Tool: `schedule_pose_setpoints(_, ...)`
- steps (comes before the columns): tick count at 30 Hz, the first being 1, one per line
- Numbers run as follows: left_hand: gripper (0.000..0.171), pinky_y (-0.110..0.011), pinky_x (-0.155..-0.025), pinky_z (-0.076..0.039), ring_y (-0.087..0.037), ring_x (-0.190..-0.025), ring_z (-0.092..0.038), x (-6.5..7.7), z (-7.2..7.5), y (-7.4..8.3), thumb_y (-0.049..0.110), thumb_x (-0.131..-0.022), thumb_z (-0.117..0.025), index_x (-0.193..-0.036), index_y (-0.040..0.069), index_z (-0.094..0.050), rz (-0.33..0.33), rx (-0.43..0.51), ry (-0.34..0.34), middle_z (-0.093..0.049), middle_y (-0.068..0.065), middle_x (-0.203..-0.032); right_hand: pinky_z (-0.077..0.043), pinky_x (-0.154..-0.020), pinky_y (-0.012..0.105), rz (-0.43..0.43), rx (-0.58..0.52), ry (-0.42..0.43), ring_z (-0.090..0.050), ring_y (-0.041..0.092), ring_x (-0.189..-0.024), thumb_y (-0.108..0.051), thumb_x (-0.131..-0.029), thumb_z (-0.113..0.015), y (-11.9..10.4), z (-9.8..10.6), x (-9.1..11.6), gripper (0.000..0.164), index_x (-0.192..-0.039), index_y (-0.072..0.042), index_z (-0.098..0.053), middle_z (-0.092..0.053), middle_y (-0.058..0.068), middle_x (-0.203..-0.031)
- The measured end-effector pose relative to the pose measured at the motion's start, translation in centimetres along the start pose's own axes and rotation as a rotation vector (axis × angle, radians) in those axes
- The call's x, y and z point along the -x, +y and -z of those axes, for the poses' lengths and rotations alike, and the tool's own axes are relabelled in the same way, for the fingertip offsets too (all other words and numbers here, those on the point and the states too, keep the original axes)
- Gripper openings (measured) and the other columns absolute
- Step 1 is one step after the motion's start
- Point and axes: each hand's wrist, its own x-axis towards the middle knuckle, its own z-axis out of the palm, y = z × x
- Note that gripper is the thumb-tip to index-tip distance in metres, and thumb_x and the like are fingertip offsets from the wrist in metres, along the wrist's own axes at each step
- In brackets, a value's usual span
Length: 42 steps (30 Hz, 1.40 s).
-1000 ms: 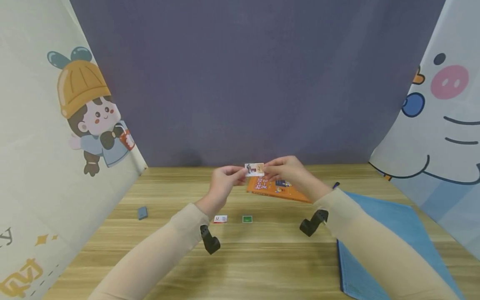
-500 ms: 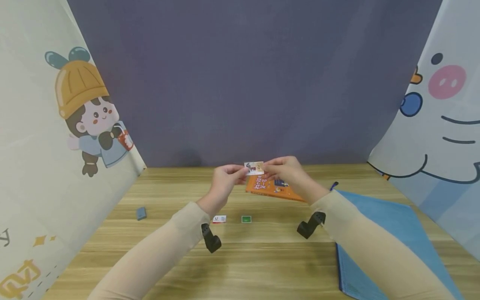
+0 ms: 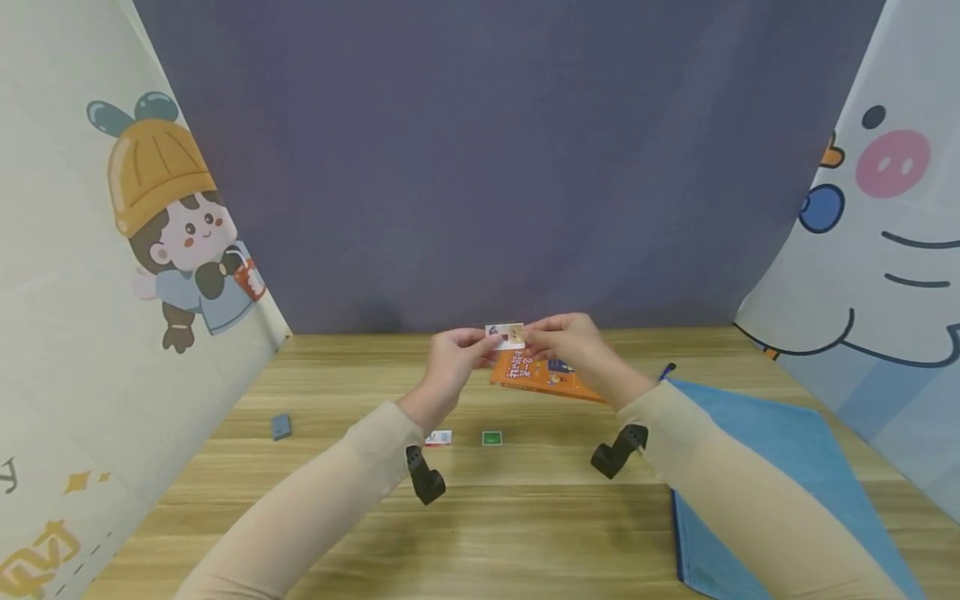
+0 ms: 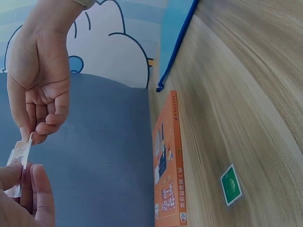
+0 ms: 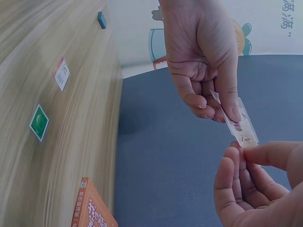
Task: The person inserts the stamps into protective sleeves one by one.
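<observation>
A small picture card in a clear plastic sleeve (image 3: 512, 335) is held up above the table between both hands. My left hand (image 3: 450, 367) pinches its left end, thumb over the front. At the opposite end, my right hand (image 3: 573, 342) grips the edge between thumb and index finger. The right wrist view shows clear film standing out past the card (image 5: 245, 137), with a flap lifted near the left fingers. On the table below lie a green stamp-like card (image 3: 492, 438) and a white card with a red edge (image 3: 442, 437), partly hidden by the left wrist in the head view.
An orange book (image 3: 543, 379) lies behind the hands, partly covered by the right one. A blue zip pouch (image 3: 780, 467) takes up the table's right side, under the right forearm. Far left sits a small blue-grey block (image 3: 281, 427). A dark cloth (image 3: 480, 167) closes the back.
My left thumb has crept right over the card, covering more of its picture. Both hands stay at about the same height, still holding it. The things on the table have not moved.
</observation>
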Motion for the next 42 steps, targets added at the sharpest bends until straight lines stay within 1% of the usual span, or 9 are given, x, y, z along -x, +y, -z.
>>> schedule_pose_setpoints(6, 0.022, -0.031, -0.073, -0.062, -0.013, -0.068, -0.068, 0.1, -0.1, 0.1, 0.013, -0.088, -0.071, -0.099, -0.006, -0.070, 0.001, -0.010, -0.010, -0.071, -0.008, -0.081, -0.059, -0.073, 0.024, -0.006, 0.010, 0.006, -0.067, 0.011, -0.074, -0.016, -0.093, -0.066, -0.1, -0.2, 0.1, 0.028, -0.114, 0.002, -0.066, -0.071, 0.015, -0.097)
schedule_pose_setpoints(8, 0.022, -0.032, -0.074, -0.062, -0.012, -0.067, -0.067, 0.1, -0.1, 0.1, 0.013, -0.089, -0.071, -0.098, -0.006, -0.070, 0.002, -0.009, -0.011, -0.070, -0.006, -0.079, -0.060, -0.074, 0.025, -0.003, 0.008, 0.004, -0.067, 0.012, -0.075, -0.016, -0.093, -0.065, 0.0, -0.2, 0.1, 0.028, -0.114, 0.003, -0.065, -0.071, 0.015, -0.098)
schedule_pose_setpoints(13, 0.023, -0.036, -0.077, -0.061, -0.011, -0.067, -0.066, 0.2, 0.0, 0.2, 0.014, -0.089, -0.071, -0.099, -0.006, -0.070, 0.000, -0.004, -0.016, -0.070, -0.006, -0.079, -0.060, -0.079, 0.026, 0.028, -0.038, -0.027, -0.068, 0.013, -0.078, -0.015, -0.093, -0.065, 0.3, 0.0, -0.2, 0.030, -0.116, 0.005, -0.064, -0.071, 0.005, -0.091)
schedule_pose_setpoints(17, 0.024, -0.035, -0.078, -0.061, -0.012, -0.068, -0.067, 0.3, 0.0, 0.3, 0.015, -0.088, -0.072, -0.101, -0.005, -0.070, 0.010, 0.010, -0.027, -0.070, -0.006, -0.080, -0.058, -0.087, 0.030, 0.061, -0.076, -0.079, -0.068, 0.012, -0.080, -0.013, -0.094, -0.064, 0.8, 0.3, -0.4, 0.031, -0.118, 0.006, -0.061, -0.070, 0.006, -0.097)
schedule_pose_setpoints(21, 0.025, -0.030, -0.074, -0.061, -0.013, -0.070, -0.068, 0.3, 0.0, 0.2, 0.015, -0.088, -0.072, -0.101, -0.005, -0.070, 0.007, 0.022, -0.045, -0.070, -0.006, -0.080, -0.057, -0.091, 0.033, 0.079, -0.095, -0.099, -0.068, 0.013, -0.081, -0.011, -0.094, -0.063, 1.0, 0.4, -0.5, 0.030, -0.118, 0.007, -0.061, -0.070, 0.007, -0.099)
schedule_pose_setpoints(26, 0.024, -0.028, -0.071, -0.061, -0.012, -0.070, -0.067, 0.3, 0.0, 0.2, 0.016, -0.088, -0.073, -0.099, -0.005, -0.070, -0.011, 0.018, -0.061, -0.070, -0.006, -0.081, -0.058, -0.087, 0.030, 0.092, -0.109, -0.077, -0.068, 0.013, -0.079, -0.008, -0.093, -0.063, 1.1, 0.4, -0.5, 0.028, -0.117, 0.007, -0.061, -0.070, 0.005, -0.095)
schedule_pose_setpoints(31, 0.024, -0.027, -0.069, -0.061, -0.012, -0.067, -0.067, 0.3, -0.1, 0.3, 0.015, -0.087, -0.073, -0.097, -0.006, -0.070, -0.016, 0.025, -0.055, -0.070, -0.006, -0.079, -0.059, -0.079, 0.025, 0.114, -0.117, -0.058, -0.069, 0.014, -0.079, -0.008, -0.093, -0.064, 1.2, 0.4, -0.3, 0.029, -0.117, 0.008, -0.061, -0.071, 0.002, -0.092)
schedule_pose_setpoints(37, 0.023, -0.029, -0.070, -0.062, -0.012, -0.067, -0.067, 0.5, -0.2, 0.3, 0.013, -0.086, -0.074, -0.098, -0.006, -0.069, -0.026, 0.026, -0.049, -0.070, -0.004, -0.078, -0.060, -0.076, 0.023, 0.125, -0.126, -0.031, -0.068, 0.013, -0.077, -0.008, -0.092, -0.065, 1.3, 0.4, -0.2, 0.030, -0.118, 0.008, -0.061, -0.072, 0.001, -0.092)
schedule_pose_setpoints(42, 0.022, -0.029, -0.070, -0.062, -0.013, -0.069, -0.068, 0.5, 0.1, 0.2, 0.011, -0.086, -0.073, -0.102, -0.005, -0.069, -0.048, 0.019, -0.012, -0.072, -0.010, -0.086, -0.060, -0.082, 0.029, 0.123, -0.125, 0.015, -0.069, 0.010, -0.073, -0.007, -0.091, -0.065, 1.4, 0.3, -0.2, 0.033, -0.120, 0.007, -0.060, -0.072, 0.006, -0.099)
